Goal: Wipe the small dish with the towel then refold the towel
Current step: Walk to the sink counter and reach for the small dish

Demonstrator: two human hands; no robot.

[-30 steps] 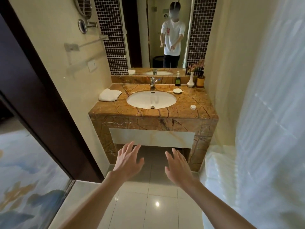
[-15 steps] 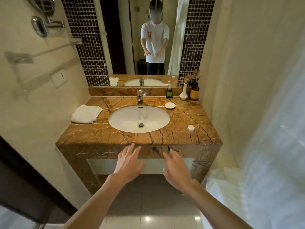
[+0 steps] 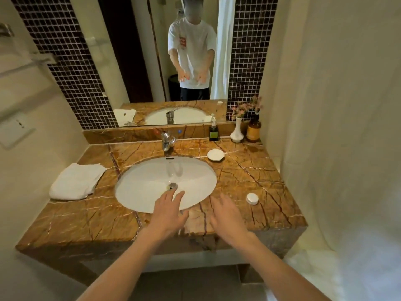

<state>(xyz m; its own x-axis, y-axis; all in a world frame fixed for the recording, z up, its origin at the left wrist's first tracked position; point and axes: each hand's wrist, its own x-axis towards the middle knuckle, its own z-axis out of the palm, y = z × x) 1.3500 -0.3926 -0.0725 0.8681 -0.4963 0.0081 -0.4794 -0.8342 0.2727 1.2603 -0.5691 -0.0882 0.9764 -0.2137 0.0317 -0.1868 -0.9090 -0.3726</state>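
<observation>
From your head camera, both your hands are out over the front of the brown marble counter (image 3: 86, 222), palms down, holding nothing. Your left hand (image 3: 168, 216) has its fingers spread loosely, the tips reaching over the near rim of the white sink (image 3: 152, 187), just short of the drain (image 3: 173, 186). Your right hand (image 3: 226, 218) is beside it at its 3 o'clock, fingers also open and relaxed, above bare stone. The small dish (image 3: 215, 154) sits flat on the counter at about 1 o'clock from the sink, near the back, well apart from both hands. The towel (image 3: 76, 181) lies folded at the sink's 9 o'clock, against the left wall, untouched. A small round white lid or jar (image 3: 252, 198) rests at 3 o'clock from your right hand, near the counter's right edge. Behind the sink at 12 o'clock stands the tap (image 3: 167, 141); along the back right are a dark soap bottle (image 3: 214, 132), a white vase (image 3: 237, 132) with pink flowers, and an amber bottle (image 3: 253, 130). The mirror (image 3: 191, 61) above reflects you standing with both hands held out.
</observation>
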